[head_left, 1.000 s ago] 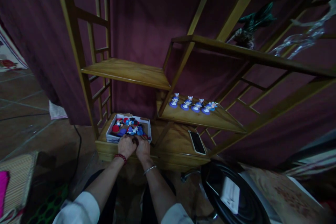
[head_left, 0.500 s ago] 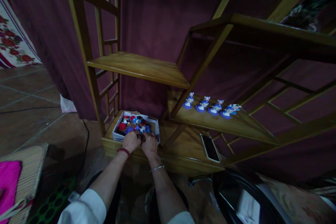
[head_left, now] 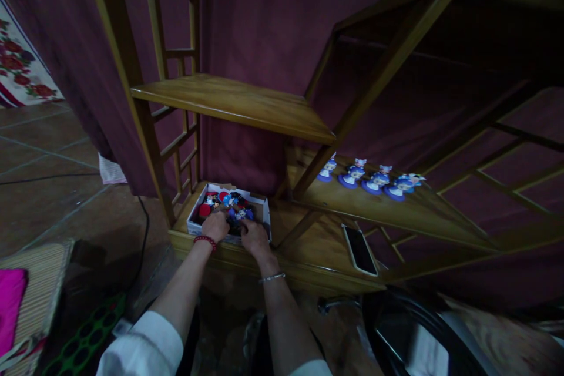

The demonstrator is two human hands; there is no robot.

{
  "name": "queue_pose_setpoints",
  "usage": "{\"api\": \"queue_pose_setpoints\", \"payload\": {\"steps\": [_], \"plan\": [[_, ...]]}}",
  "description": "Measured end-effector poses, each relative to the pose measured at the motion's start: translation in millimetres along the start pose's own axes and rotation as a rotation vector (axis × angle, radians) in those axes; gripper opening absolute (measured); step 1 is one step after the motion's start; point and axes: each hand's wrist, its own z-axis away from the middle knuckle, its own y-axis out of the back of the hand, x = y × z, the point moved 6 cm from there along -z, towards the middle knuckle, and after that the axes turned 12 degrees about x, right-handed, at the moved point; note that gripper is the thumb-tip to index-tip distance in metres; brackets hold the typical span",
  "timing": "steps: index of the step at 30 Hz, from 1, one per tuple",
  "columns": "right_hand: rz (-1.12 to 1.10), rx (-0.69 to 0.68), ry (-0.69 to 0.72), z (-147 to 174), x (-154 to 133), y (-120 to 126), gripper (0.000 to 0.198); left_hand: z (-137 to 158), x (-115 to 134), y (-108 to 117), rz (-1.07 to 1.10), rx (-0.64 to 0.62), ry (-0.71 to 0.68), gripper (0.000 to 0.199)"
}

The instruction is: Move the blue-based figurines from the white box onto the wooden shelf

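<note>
A shallow white cardboard box (head_left: 265, 217) holds several small figurines (head_left: 231, 200) in red, blue, black and purple, lying jumbled together. My left hand (head_left: 215, 227), with a red bead bracelet at the wrist, reaches over the box's front edge with bent fingers among the figurines. My right hand (head_left: 255, 238), wearing a silver bracelet, dips in at the front right with its fingers curled. What either hand grips is hidden or too dark to make out. A purple-and-white figurine (head_left: 241, 214) lies just beyond the fingertips.
On the shelf to the right, several purple-and-white figurines (head_left: 374, 179) stand in a row. A phone (head_left: 359, 251) lies on the lower board (head_left: 308, 241). Above the box juts a wooden shelf (head_left: 233, 103). A black chair (head_left: 396, 317) stands at lower right.
My hands, close together over the box's front before, are now farther apart, the right one shifted rightward. The camera view has moved slightly; the figurines in the box look much the same.
</note>
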Motion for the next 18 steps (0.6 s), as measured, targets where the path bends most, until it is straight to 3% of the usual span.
{"api": "queue_pose_setpoints", "payload": {"steps": [8, 18], "plan": [[0.058, -0.119, -0.002, -9.2, 7.6, -13.2, 0.028, -12.6, -21.4, -0.7, -0.088, -0.075, 0.103, 0.036], [0.030, -0.195, 0.013, -18.3, 9.7, -23.5, 0.027, -34.1, -25.2, -10.3, -0.089, -0.094, 0.065, 0.038]]}}
